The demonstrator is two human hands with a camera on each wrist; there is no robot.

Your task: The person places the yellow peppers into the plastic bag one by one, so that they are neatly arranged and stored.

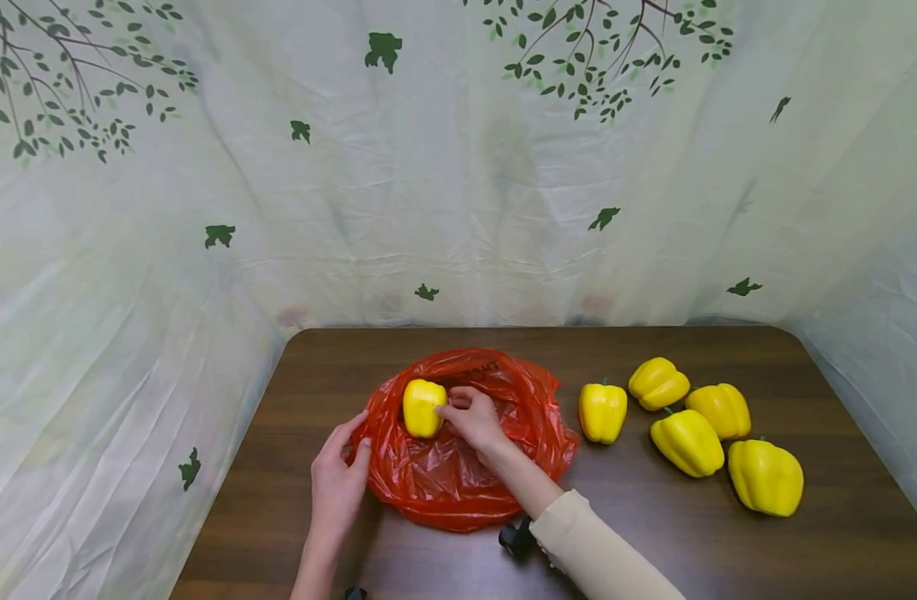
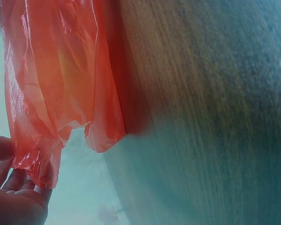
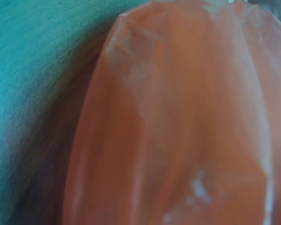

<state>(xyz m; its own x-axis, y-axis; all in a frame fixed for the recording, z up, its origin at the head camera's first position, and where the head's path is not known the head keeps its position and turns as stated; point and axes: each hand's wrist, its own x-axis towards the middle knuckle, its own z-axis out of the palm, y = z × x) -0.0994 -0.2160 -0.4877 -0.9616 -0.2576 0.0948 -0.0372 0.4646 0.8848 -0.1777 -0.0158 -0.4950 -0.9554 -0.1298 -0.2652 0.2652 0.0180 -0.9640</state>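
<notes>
A red plastic bag (image 1: 458,500) lies on the table with its mouth spread wide. My left hand (image 1: 338,479) holds the bag's left rim; the left wrist view shows the fingers (image 2: 21,180) gripping a gathered corner of the film. Inside the mouth, toward the left, is a yellow bell pepper (image 1: 423,408). My right hand (image 1: 475,421) reaches over the bag from the right and pinches the pepper's right side with thumb and fingertips. In the right wrist view red film (image 3: 178,117) fills most of the picture, and the hand is hidden.
Right of the bag stands one yellow bell pepper (image 1: 603,412). Several more, such as a large one (image 1: 766,477), cluster farther right on the brown wooden table (image 1: 841,550). A small black object (image 1: 516,537) sits by the right forearm. A leaf-printed curtain (image 1: 458,183) hangs behind.
</notes>
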